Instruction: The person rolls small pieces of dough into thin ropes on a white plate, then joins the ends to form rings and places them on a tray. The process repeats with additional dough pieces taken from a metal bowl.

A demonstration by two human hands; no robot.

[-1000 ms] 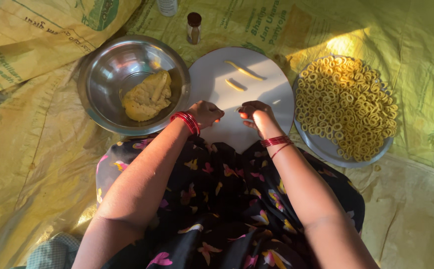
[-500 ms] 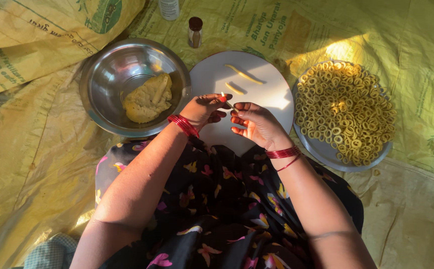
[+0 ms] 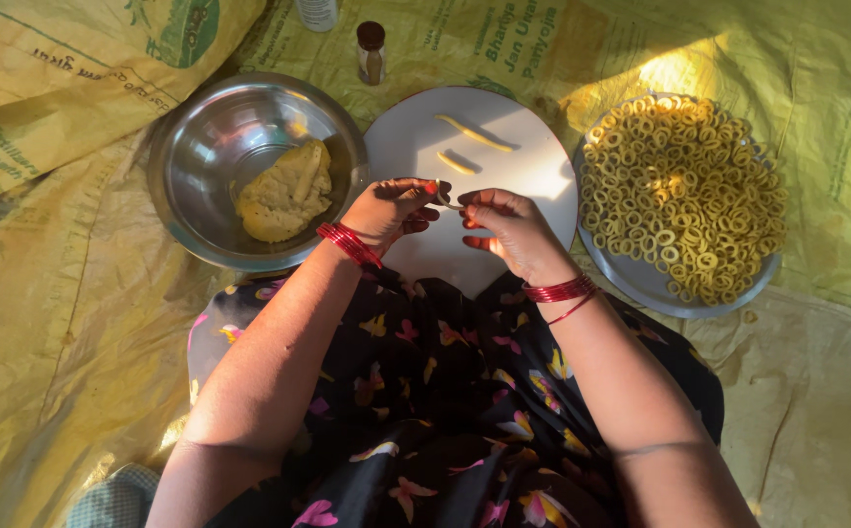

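Note:
My left hand (image 3: 392, 208) and my right hand (image 3: 505, 228) meet over the near part of a round white board (image 3: 523, 181), fingertips pinching a thin strip of yellow dough (image 3: 450, 202) between them. Two more rolled dough strips (image 3: 473, 133) lie on the far half of the board. To the left, a steel bowl (image 3: 200, 147) holds a lump of yellow dough (image 3: 286, 191). On the right, a steel plate (image 3: 640, 284) is heaped with several small dough rings (image 3: 684, 186). Red bangles sit on both wrists.
Yellow printed sacks (image 3: 64, 323) cover the floor all round. A small brown-capped bottle (image 3: 371, 51) and the base of a white bottle (image 3: 317, 12) stand beyond the board. My lap, in black floral cloth (image 3: 435, 411), fills the near middle.
Both hands have lifted off the near edge of the board and now hold a dough strip between their fingertips above it. The right hand has turned palm-inward.

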